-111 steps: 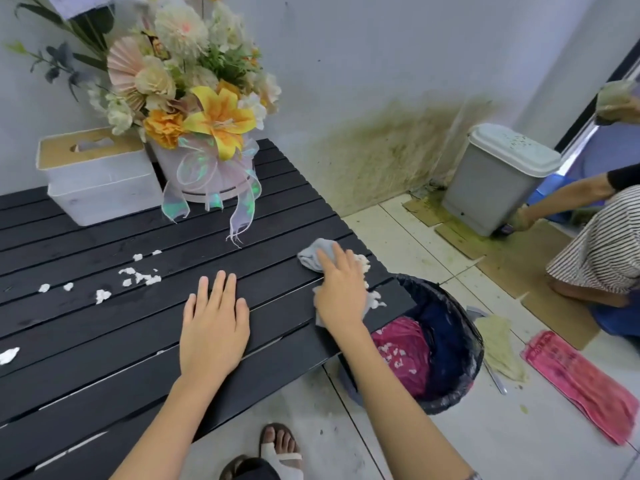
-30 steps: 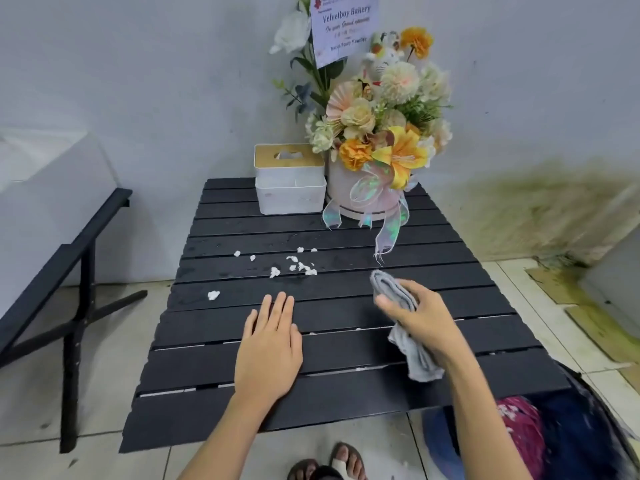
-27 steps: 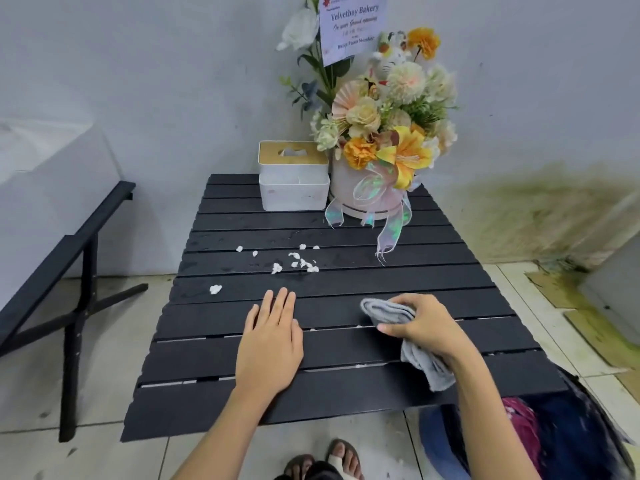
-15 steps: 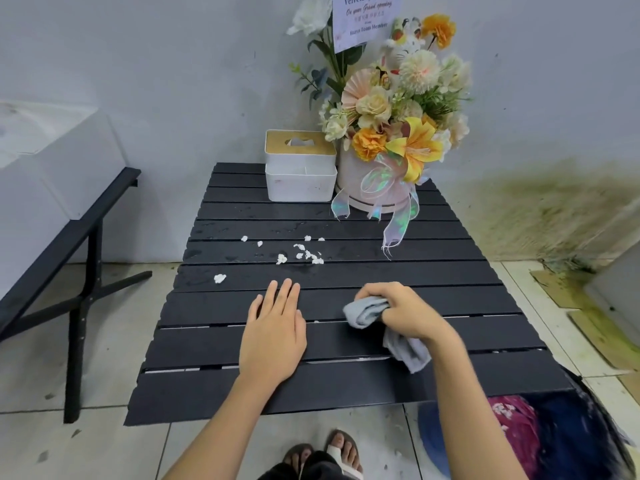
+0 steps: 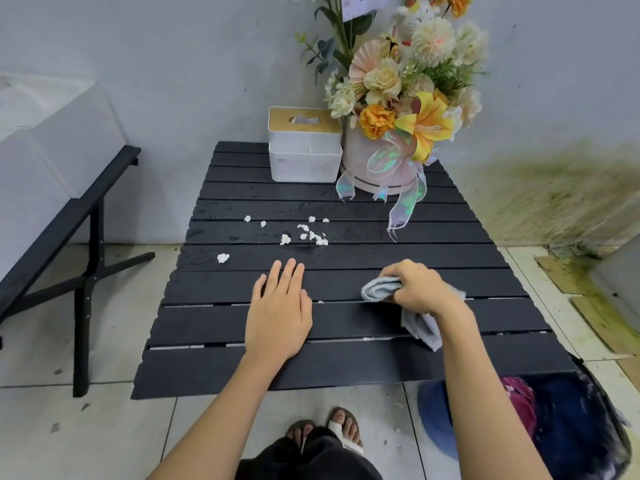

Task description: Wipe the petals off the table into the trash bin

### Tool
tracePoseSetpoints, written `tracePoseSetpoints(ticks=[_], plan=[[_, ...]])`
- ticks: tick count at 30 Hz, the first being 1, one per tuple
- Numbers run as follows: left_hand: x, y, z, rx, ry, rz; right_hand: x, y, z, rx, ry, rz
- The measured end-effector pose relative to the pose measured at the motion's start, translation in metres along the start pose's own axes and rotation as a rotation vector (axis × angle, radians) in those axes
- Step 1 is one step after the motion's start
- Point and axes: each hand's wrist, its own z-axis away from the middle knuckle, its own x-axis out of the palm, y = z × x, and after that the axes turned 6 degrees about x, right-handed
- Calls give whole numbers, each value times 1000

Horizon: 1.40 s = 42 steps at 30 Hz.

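Several white petals (image 5: 313,234) lie scattered on the middle slats of the black slatted table (image 5: 346,261), with one more petal (image 5: 223,258) off to the left. My left hand (image 5: 279,311) rests flat on the table, fingers straight, just in front of the petals. My right hand (image 5: 417,289) grips a bunched grey cloth (image 5: 379,289) above the table's right side; a tail of the cloth hangs below the wrist. The trash bin (image 5: 568,420), lined with a dark bag and holding something pink, stands on the floor under the table's near right corner.
A white tissue box (image 5: 304,145) and a flower arrangement in a round pink box (image 5: 388,168) stand at the table's far end against the wall. A black bench frame (image 5: 83,216) is on the left. My sandalled feet (image 5: 325,434) are on the tiled floor.
My right hand lifted the cloth from the right edge by the bin and carried it left, bunching it in its grip. My left hand stayed flat. The view tilted down.
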Motion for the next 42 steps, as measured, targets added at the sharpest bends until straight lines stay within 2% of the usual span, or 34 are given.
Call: tracePoseSetpoints(ticks=[3,5,9,13,15,17,23,26,28,31,33,35,38,42], plan=[[0,1,1,-4,7,10,9,-12,6,39,131,48],[-3,2,1,-3,-7,17,20,-35,7,-33,172,46],[-4,-3,2,57,-59,54,39,-72,3,-220,150,0],[-8,-1,3,-5,25,118,26,-35,6,-66,139,55],[-8,1,2,1,18,93,19,-17,8,51,158,27],[-8,2,3,6,0,83,21,-17,9,78,180,-8],[-4,0,3,22,2,95,49,-74,3,-127,233,-59],[-6,-2,4,-76,17,113,54,-86,6,-224,211,-172],[-8,0,5,-116,13,101,49,-73,10,-233,203,-154],[-8,2,4,-133,28,82,28,-28,11,-75,209,-18],[-7,2,3,-125,23,69,13,-1,13,96,166,-78],[-7,2,2,-125,22,70,9,9,12,150,155,-122],[-7,3,3,-128,36,75,18,-12,6,60,179,-63],[-6,3,2,-135,40,89,31,-44,-1,-70,134,-120]])
